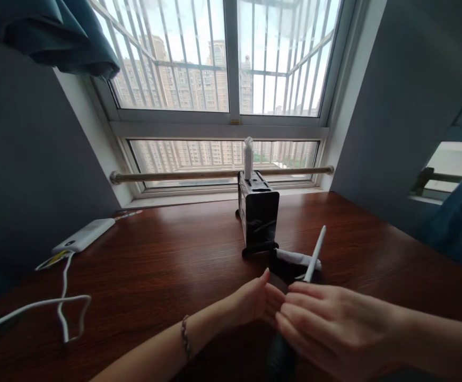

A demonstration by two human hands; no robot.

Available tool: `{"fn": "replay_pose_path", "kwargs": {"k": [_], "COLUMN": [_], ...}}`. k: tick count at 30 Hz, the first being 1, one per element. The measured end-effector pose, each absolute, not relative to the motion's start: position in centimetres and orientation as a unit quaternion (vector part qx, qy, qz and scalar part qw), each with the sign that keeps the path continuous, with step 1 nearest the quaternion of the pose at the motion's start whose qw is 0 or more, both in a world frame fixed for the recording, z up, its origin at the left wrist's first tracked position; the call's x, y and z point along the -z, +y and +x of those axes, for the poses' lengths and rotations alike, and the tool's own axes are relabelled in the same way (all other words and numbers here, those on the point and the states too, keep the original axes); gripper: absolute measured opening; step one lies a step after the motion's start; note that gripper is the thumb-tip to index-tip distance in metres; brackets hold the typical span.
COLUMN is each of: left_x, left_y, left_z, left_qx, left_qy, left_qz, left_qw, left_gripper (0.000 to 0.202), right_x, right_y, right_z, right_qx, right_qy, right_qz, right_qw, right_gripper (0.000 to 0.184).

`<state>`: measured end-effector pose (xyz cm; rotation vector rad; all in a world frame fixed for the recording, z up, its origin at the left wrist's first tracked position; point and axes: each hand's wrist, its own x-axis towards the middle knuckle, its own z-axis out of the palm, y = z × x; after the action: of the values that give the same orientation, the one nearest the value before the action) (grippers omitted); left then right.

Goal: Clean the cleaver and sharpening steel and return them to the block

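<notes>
My left hand (258,300) reaches in from the lower left, thumb raised and fingers curled against my right hand. My right hand (330,318), closed with its fingers pressed together, shows its back and covers what lies between the palms. Below the fingers, a dark rounded object (281,354) shows dimly; its kind is unclear. A slim white pen-like stick (316,253) rises beyond the right knuckles; whether it is gripped or lying there I cannot tell. Just behind the hands rests a black item with a white strip (297,258) along its top.
A black box on feet (261,218) stands further back, with a white crumpled tissue-like piece (248,159) upright on top. A white power bank (85,235) with a white cable (64,297) lies at left on the brown wooden table (183,239). A rail (183,176) crosses the barred window.
</notes>
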<state>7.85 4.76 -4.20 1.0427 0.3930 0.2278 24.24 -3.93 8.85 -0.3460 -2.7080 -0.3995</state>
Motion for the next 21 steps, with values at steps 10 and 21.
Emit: {"fn": "replay_pose_path", "kwargs": {"k": [10, 21], "left_x": [2.7, 1.2], "left_y": [3.4, 4.4], "left_z": [7.1, 6.6], "left_qx": [-0.087, -0.113], "left_qy": [0.212, 0.198], "left_qz": [0.410, 0.450], "left_qw": [0.883, 0.863], "left_gripper": [0.022, 0.018], "right_x": [-0.6, 2.4], "right_y": [-3.8, 3.2], "right_z": [20.6, 30.3], "right_qx": [0.238, 0.185], "right_qy": [-0.948, -0.852], "right_qz": [-0.185, -0.309], "right_qw": [0.104, 0.381], "right_gripper": [0.018, 0.010]}}
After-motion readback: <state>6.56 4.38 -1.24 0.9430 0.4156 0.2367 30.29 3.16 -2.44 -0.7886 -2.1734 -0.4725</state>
